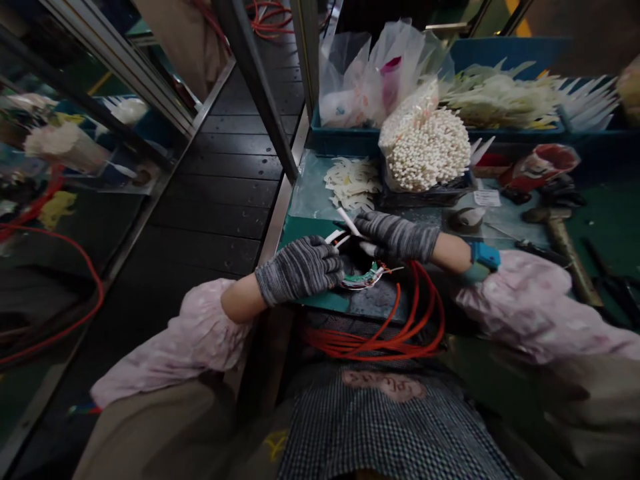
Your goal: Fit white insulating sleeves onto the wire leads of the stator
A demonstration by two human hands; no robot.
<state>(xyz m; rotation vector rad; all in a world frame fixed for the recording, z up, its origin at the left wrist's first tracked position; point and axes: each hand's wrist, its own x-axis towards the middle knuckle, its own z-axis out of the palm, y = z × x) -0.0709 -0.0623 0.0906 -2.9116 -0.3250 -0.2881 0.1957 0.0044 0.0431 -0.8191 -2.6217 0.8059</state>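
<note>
Both my hands wear grey knit gloves and meet over the near edge of a green bench. My left hand (300, 268) is curled closed around a round wire coil assembly (364, 277) with green and white windings. My right hand (397, 235) is pinched closed on a thin white sleeve tube (346, 221) that points up and left, just above the coil. Orange lead wires (395, 330) loop from the coil down over the bench edge onto my lap.
A bag of white tubes standing on end (425, 150) is behind my hands, beside loose white strips (353, 181). Blue bins (505, 50) hold plastic bags and pale pointed strips. A hammer (563, 243) and red tape roll (543, 163) lie right. A dark conveyor (220, 180) runs left.
</note>
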